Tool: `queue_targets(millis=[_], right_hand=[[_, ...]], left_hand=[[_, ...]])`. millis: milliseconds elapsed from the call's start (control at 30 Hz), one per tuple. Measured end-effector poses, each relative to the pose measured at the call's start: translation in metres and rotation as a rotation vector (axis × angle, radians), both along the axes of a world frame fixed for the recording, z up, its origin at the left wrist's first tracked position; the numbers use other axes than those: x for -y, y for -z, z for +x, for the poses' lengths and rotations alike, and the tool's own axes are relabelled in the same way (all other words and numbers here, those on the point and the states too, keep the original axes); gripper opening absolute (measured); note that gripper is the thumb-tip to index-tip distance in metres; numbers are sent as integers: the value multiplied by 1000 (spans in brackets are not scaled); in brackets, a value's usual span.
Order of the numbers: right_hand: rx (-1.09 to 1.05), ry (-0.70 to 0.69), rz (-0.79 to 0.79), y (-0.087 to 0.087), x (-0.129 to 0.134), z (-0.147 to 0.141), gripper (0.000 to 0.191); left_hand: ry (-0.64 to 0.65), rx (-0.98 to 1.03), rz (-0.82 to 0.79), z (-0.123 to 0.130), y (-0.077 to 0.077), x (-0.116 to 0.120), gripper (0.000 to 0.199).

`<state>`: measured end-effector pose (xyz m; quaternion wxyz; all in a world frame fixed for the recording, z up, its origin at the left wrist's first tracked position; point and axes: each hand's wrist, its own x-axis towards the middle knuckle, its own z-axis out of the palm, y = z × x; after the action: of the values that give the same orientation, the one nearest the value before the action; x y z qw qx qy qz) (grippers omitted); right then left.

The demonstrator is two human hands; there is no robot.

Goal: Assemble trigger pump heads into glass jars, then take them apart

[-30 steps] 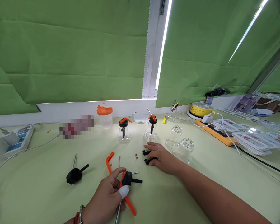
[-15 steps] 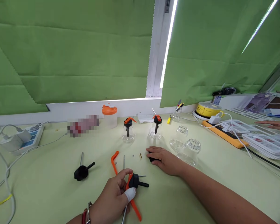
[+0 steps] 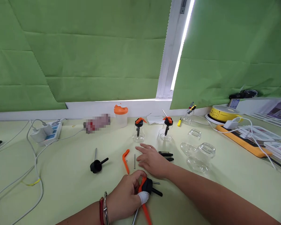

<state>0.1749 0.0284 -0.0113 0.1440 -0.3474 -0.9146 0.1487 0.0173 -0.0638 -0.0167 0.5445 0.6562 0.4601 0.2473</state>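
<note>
My left hand (image 3: 128,195) grips a black cap (image 3: 147,185) fitted with an orange lever (image 3: 145,212), its thumb wrapped in white. A metal rod and a black handle stick out of this assembly. Palm down over the table, my right hand (image 3: 154,161) has its fingers spread. Two black spring-like parts (image 3: 165,156) lie just right of it. Left of its fingertips are a thin metal rod (image 3: 134,161) and a loose orange lever (image 3: 125,161). Another black cap with a handle (image 3: 96,166) lies farther left.
Two assembled glass jars (image 3: 138,131) (image 3: 165,132) stand at the back, beside an orange-lidded cup (image 3: 121,117). Open glass jars (image 3: 201,157) are at the right. Power strips (image 3: 244,142) (image 3: 51,132) with cables lie on both sides.
My right hand has moved left off the black parts, now uncovered, and its fingers have spread. My left hand still grips the cap and lever. The view has shifted left.
</note>
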Motion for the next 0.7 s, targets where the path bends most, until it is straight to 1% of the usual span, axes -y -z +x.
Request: queue_targets(millis=[133, 233, 333, 400, 467, 567, 700], right_hand=[[-13, 80, -98, 4, -14, -43, 22], [9, 80, -68, 9, -18, -60, 18], [27, 73, -30, 15, -20, -64, 16], [18, 85, -36, 18, -21, -63, 13], [-5, 109, -41, 20, -22, -61, 15], [-21, 137, -40, 21, -23, -59, 18], [-6, 143, -59, 19, -23, -60, 11]], left_hand=[[31, 5, 26, -2, 0, 1, 26], [77, -37, -1, -5, -1, 0, 26], [96, -85, -33, -6, -4, -1, 25], [90, -121, -21, -6, -7, -2, 24], [85, -145, -18, -5, -8, -2, 25], [88, -151, -18, -6, -8, -2, 27], [94, -150, -24, -6, -5, -3, 29]])
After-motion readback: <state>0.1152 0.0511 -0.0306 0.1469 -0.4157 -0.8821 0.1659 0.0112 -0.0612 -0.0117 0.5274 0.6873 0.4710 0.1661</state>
